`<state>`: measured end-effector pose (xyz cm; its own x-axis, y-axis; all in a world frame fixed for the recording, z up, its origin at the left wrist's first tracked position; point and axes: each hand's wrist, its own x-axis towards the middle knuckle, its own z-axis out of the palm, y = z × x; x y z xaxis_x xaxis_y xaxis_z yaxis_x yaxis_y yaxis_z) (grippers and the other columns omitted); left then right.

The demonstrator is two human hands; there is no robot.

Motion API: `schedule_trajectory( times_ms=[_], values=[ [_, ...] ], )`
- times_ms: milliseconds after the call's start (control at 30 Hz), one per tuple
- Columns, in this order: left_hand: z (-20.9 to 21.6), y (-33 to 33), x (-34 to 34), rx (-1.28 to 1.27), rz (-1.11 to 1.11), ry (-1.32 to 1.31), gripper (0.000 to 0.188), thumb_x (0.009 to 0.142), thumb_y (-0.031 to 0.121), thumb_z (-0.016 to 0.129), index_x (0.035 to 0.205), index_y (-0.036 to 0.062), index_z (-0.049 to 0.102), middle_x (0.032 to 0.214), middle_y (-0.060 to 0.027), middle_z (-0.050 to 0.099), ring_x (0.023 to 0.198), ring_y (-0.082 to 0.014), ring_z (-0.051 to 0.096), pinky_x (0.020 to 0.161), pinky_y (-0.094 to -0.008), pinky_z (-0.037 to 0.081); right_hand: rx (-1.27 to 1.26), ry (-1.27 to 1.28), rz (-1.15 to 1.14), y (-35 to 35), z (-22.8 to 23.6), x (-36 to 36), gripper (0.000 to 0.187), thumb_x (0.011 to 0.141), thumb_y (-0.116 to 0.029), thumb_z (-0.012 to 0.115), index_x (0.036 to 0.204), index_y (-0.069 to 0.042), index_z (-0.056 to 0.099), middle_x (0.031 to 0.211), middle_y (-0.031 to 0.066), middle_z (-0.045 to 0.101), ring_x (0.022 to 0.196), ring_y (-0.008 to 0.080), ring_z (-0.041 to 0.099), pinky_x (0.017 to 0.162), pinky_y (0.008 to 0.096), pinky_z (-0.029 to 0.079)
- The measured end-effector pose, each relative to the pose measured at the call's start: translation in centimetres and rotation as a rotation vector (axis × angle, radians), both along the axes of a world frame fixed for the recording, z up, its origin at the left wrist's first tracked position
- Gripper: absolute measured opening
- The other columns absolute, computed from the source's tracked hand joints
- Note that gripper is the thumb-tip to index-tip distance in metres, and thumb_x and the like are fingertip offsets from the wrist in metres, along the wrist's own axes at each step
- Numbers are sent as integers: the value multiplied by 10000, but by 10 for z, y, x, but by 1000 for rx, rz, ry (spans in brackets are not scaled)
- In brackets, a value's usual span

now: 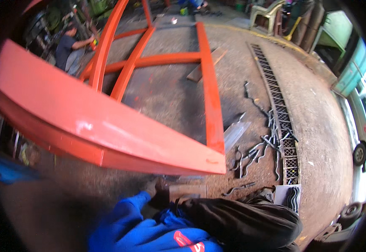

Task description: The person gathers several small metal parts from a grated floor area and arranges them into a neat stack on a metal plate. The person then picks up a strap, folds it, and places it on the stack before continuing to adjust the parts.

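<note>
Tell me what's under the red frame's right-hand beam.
A wooden plank passes beneath the red beam, part of it showing on each side. The beam covers the plank's middle, so whether the two touch there cannot be seen.

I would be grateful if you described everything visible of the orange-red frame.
The orange-red frame looks like painted metal, shiny on its wide near beam. Narrower bars run back behind it, the rightmost from its right-hand end, and crosspieces join them, leaving open gaps. It fills much of the picture's left and upper middle; what supports or touches it cannot be made out.
</note>
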<state>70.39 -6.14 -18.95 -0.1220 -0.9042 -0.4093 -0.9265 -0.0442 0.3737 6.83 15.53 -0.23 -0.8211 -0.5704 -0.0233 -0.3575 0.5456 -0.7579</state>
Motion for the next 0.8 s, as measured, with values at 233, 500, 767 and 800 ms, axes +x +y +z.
schedule_trajectory(
  times_ms=[233, 500, 767, 800],
  values=[
    [29, -20, -39, 140, -28, -259, 582, 975, 232, 463, 1549, 258, 366, 1371, -242, 571, 1252, -451, 561, 1047, -570, 447, -9, -53, -122, 14, -11, -2, 245, 951, -170, 590, 1160, -47, 626, 1057, 114, 656, 918, 228, 651, 758, 340, 534],
    [27, -14, -49, 121, 81, -302, 549, 987, 230, 423, 1533, 224, 363, 1254, -272, 608, 1146, -464, 617, 971, -600, 479, -21, -69, -174, 31, -25, -9, 233, 941, -169, 598, 1138, -50, 632, 1037, 106, 658, 906, 226, 650, 747, 339, 531],
    [-58, -12, 19, -76, 180, -363, 398, 1034, 263, 360, 1350, 108, 546, 1313, -246, 583, 1241, -409, 580, 926, -537, 538, -30, -134, -196, 53, -50, -11, 220, 931, -167, 605, 1117, -54, 639, 1017, 97, 660, 894, 225, 649, 736, 337, 528],
    [-56, -10, 3, -136, 12, -331, 377, 1019, 242, 391, 1330, 121, 567, 1329, -226, 568, 1221, -402, 587, 931, -519, 539, -36, -109, -227, 71, -47, -19, 219, 930, -167, 606, 1114, -54, 639, 1015, 96, 660, 892, 224, 649, 735, 337, 528]
  ],
)
